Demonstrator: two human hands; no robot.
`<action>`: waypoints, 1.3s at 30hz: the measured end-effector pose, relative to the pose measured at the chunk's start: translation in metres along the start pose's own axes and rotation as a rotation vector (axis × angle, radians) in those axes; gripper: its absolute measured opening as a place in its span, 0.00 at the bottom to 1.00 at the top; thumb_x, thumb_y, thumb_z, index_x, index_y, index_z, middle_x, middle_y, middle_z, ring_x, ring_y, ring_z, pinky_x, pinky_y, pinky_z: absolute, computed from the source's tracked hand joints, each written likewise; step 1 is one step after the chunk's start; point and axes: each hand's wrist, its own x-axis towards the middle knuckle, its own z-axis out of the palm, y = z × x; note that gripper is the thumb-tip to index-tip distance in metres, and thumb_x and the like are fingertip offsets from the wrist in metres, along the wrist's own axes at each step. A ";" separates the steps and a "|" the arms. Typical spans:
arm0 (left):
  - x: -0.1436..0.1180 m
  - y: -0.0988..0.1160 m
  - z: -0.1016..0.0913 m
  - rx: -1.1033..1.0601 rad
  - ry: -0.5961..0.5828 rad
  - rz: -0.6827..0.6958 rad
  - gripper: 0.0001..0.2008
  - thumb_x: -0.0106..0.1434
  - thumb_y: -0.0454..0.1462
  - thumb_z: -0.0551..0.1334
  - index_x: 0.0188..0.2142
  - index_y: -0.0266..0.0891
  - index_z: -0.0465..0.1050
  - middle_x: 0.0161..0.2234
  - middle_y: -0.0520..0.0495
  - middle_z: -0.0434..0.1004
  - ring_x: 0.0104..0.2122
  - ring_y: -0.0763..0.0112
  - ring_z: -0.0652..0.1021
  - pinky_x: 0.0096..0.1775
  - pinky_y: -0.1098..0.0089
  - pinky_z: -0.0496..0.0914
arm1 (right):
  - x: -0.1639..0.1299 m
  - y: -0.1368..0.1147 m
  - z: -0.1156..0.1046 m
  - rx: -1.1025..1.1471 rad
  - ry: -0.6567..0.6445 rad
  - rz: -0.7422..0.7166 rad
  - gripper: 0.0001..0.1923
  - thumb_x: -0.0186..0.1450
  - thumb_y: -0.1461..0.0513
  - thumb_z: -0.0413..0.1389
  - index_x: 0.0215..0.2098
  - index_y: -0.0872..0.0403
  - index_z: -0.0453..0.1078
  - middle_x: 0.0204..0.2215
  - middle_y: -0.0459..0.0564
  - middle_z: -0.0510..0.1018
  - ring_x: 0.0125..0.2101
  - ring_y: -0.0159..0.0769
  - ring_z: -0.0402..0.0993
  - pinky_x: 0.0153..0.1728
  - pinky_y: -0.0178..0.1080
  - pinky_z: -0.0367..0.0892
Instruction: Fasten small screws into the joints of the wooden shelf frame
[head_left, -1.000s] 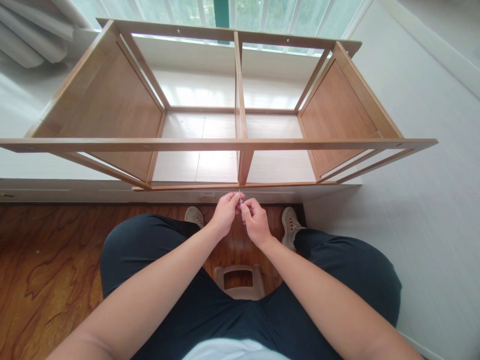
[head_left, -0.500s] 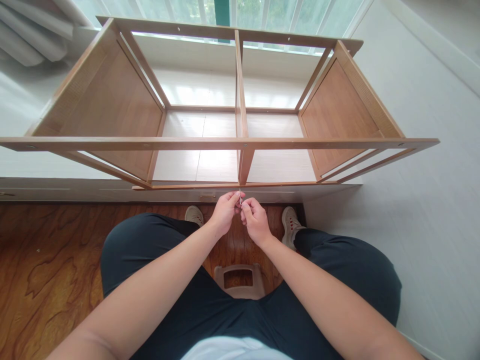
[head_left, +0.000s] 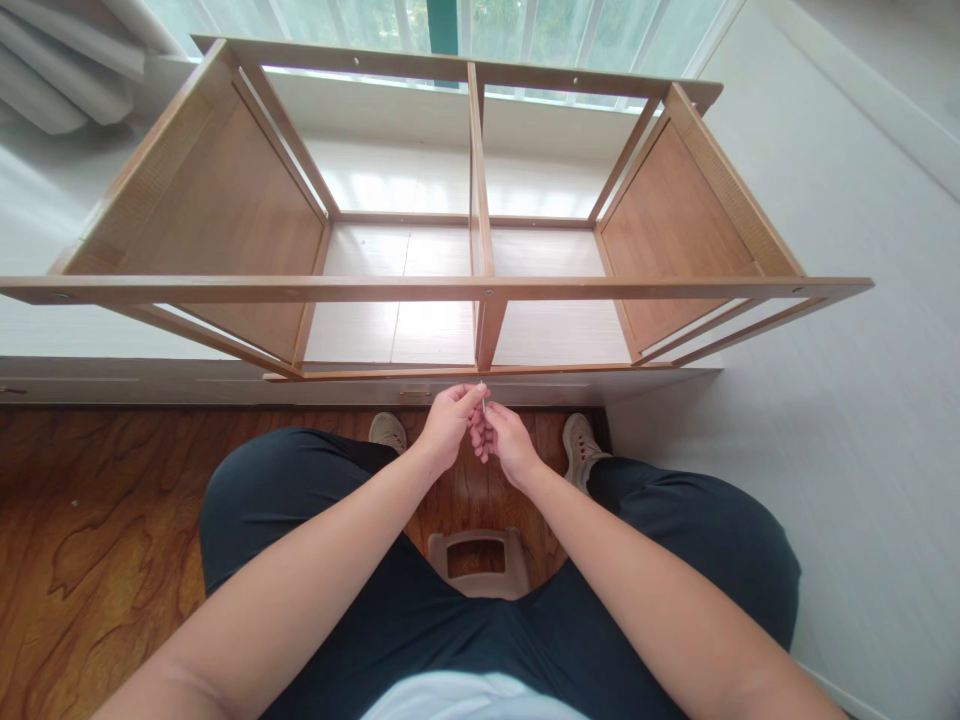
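A small thin metal piece [head_left: 482,396], perhaps a screw, is pinched between the fingertips of my left hand [head_left: 448,424] and my right hand [head_left: 501,438]. Both hands meet just below the lower front rail of a wooden shelf frame [head_left: 480,290]. The frame lies on its side on a white platform [head_left: 825,330], with a central divider and panelled ends. I am seated, with my knees apart beneath my arms.
A beige plastic stool [head_left: 478,562] shows between my legs on the brown wooden floor [head_left: 97,540]. My two shoes [head_left: 388,430] rest near the platform's edge. A window [head_left: 465,25] runs behind the frame, and a curtain [head_left: 67,60] hangs at the far left.
My right hand has shifted slightly left and down, closer against my left hand. The frame has not moved.
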 end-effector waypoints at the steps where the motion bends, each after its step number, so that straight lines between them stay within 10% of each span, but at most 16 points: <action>1: -0.002 0.001 0.001 0.019 -0.016 -0.010 0.19 0.53 0.50 0.72 0.29 0.38 0.71 0.15 0.58 0.62 0.11 0.77 0.63 0.15 0.73 0.57 | -0.001 -0.001 0.001 -0.001 -0.002 -0.003 0.17 0.65 0.47 0.55 0.31 0.52 0.65 0.18 0.43 0.71 0.16 0.29 0.65 0.13 0.30 0.56; 23: 0.007 -0.005 -0.005 0.074 0.063 0.072 0.16 0.56 0.47 0.69 0.32 0.35 0.78 0.23 0.54 0.65 0.24 0.75 0.67 0.27 0.73 0.62 | -0.013 -0.008 -0.001 -0.647 0.213 -0.442 0.13 0.70 0.51 0.53 0.33 0.50 0.67 0.24 0.43 0.73 0.24 0.34 0.67 0.30 0.36 0.63; 39: 0.011 -0.008 -0.009 0.022 0.068 0.074 0.18 0.55 0.48 0.70 0.33 0.34 0.78 0.22 0.54 0.65 0.23 0.78 0.67 0.25 0.75 0.61 | -0.008 -0.010 -0.004 -0.586 0.144 -0.411 0.13 0.71 0.51 0.51 0.34 0.50 0.68 0.22 0.43 0.71 0.23 0.34 0.67 0.28 0.35 0.63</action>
